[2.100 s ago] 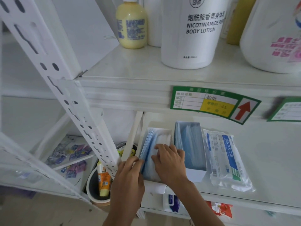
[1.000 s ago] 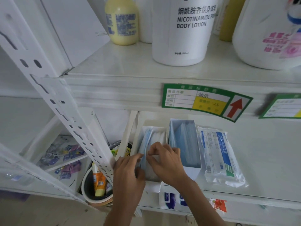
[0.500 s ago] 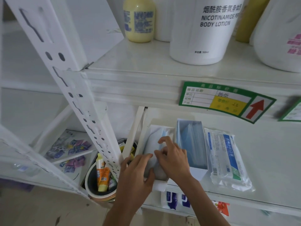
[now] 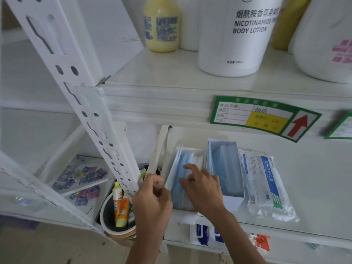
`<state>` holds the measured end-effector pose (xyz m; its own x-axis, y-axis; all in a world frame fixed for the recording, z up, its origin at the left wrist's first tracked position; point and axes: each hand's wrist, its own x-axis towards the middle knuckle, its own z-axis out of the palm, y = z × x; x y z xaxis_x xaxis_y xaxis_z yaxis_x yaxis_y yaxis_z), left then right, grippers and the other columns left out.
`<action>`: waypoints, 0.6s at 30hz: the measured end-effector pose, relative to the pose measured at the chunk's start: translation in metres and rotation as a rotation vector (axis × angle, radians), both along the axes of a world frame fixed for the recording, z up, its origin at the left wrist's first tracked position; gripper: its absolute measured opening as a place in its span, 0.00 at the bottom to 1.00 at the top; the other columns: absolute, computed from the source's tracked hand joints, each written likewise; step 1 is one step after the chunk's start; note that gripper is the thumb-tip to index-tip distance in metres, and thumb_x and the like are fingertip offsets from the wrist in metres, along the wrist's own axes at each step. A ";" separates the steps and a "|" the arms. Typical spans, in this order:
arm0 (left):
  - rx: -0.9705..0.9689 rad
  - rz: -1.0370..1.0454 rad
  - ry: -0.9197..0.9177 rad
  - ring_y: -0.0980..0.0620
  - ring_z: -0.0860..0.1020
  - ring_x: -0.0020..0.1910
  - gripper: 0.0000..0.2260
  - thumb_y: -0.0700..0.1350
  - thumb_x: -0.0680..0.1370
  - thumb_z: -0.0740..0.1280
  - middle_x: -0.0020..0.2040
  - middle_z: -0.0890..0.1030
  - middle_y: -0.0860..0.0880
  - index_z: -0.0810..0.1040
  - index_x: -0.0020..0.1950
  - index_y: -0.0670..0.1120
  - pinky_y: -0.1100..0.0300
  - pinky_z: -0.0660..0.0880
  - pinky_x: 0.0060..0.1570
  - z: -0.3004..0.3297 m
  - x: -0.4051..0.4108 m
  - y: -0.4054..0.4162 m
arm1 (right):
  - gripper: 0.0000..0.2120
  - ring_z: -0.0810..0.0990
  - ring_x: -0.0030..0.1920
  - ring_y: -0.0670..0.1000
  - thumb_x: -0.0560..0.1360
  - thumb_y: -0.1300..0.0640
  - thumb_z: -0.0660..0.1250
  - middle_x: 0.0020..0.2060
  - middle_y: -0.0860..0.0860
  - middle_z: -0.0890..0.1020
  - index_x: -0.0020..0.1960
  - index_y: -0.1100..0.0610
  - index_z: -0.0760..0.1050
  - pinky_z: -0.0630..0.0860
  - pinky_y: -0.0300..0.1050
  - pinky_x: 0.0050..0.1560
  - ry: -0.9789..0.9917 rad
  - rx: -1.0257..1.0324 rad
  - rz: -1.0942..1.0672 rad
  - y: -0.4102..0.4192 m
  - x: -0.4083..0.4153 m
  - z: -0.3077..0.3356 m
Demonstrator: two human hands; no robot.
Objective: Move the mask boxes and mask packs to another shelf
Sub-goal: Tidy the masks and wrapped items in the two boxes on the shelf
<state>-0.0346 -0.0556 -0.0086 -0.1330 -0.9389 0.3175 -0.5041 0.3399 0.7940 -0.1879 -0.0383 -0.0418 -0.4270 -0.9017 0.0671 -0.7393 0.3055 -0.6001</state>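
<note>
Two open white mask boxes stand side by side at the left end of the lower shelf. The left mask box holds blue masks, and so does the right mask box. A sealed mask pack in clear plastic lies just right of them. My left hand is at the left box's left wall, its curled fingers and thumb pinching that edge. My right hand rests on the blue masks inside the left box, fingers spread and touching them.
The upper shelf carries a white body lotion bottle and a yellow bottle. A slanted white perforated post runs close on the left. Below it sits a round tub with tubes. A green price label hangs on the shelf edge.
My left hand went from flat against the box's side to curled on its left edge. My right hand shifted over the masks, which now lie flatter in the box.
</note>
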 end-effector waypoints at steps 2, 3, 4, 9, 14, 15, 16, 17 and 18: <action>-0.099 -0.010 -0.082 0.55 0.78 0.34 0.12 0.30 0.70 0.72 0.37 0.79 0.52 0.77 0.46 0.46 0.56 0.78 0.34 -0.001 0.001 -0.003 | 0.19 0.74 0.63 0.47 0.81 0.42 0.59 0.46 0.44 0.86 0.70 0.40 0.63 0.63 0.51 0.65 0.036 0.003 -0.003 -0.001 0.002 -0.002; -0.145 -0.029 -0.137 0.54 0.78 0.34 0.12 0.29 0.70 0.72 0.38 0.79 0.51 0.79 0.47 0.44 0.59 0.77 0.34 -0.002 0.002 -0.004 | 0.19 0.74 0.62 0.47 0.81 0.43 0.60 0.45 0.44 0.86 0.70 0.40 0.63 0.63 0.50 0.64 0.047 0.001 -0.007 -0.001 0.002 -0.002; -0.177 -0.049 -0.184 0.53 0.77 0.35 0.12 0.28 0.70 0.71 0.40 0.79 0.49 0.80 0.48 0.43 0.61 0.75 0.34 -0.003 0.002 -0.004 | 0.18 0.75 0.61 0.47 0.81 0.45 0.60 0.44 0.44 0.85 0.70 0.40 0.64 0.63 0.49 0.63 0.055 -0.001 -0.010 -0.001 0.002 -0.003; -0.143 -0.084 -0.187 0.54 0.78 0.39 0.15 0.28 0.70 0.72 0.44 0.82 0.48 0.85 0.53 0.42 0.64 0.73 0.40 -0.007 0.004 -0.008 | 0.11 0.75 0.56 0.45 0.80 0.49 0.62 0.36 0.38 0.77 0.59 0.38 0.78 0.61 0.46 0.57 0.060 -0.042 -0.007 0.000 0.002 -0.005; -0.059 -0.080 -0.068 0.54 0.81 0.39 0.14 0.35 0.68 0.80 0.43 0.83 0.50 0.86 0.51 0.45 0.58 0.79 0.39 -0.005 0.004 -0.008 | 0.10 0.75 0.51 0.44 0.78 0.41 0.63 0.37 0.38 0.80 0.50 0.40 0.83 0.65 0.49 0.58 0.003 -0.105 -0.048 0.000 0.002 -0.005; -0.055 -0.081 -0.045 0.56 0.81 0.39 0.13 0.38 0.68 0.80 0.43 0.83 0.51 0.86 0.51 0.45 0.62 0.78 0.38 -0.005 0.004 -0.007 | 0.15 0.75 0.50 0.44 0.77 0.35 0.61 0.37 0.38 0.81 0.48 0.40 0.83 0.66 0.50 0.59 -0.017 -0.100 -0.062 0.000 0.003 -0.005; -0.059 -0.075 -0.023 0.58 0.80 0.40 0.12 0.39 0.69 0.80 0.43 0.83 0.51 0.85 0.50 0.45 0.64 0.77 0.38 -0.005 0.004 -0.007 | 0.20 0.74 0.50 0.43 0.75 0.30 0.58 0.37 0.38 0.81 0.47 0.41 0.82 0.66 0.50 0.59 -0.031 -0.083 -0.071 -0.002 0.004 -0.004; -0.068 -0.067 -0.008 0.60 0.80 0.40 0.09 0.40 0.71 0.78 0.43 0.83 0.52 0.85 0.50 0.45 0.64 0.77 0.39 -0.006 0.004 -0.007 | 0.24 0.73 0.51 0.42 0.72 0.26 0.56 0.38 0.38 0.81 0.47 0.40 0.82 0.65 0.49 0.58 -0.029 -0.060 -0.075 -0.002 0.005 -0.003; -0.077 -0.062 -0.001 0.60 0.81 0.41 0.07 0.40 0.73 0.76 0.43 0.84 0.52 0.85 0.50 0.45 0.64 0.78 0.40 -0.007 0.004 -0.007 | 0.25 0.73 0.52 0.42 0.71 0.25 0.56 0.39 0.38 0.81 0.47 0.40 0.82 0.64 0.48 0.57 -0.014 -0.043 -0.078 -0.003 0.006 -0.003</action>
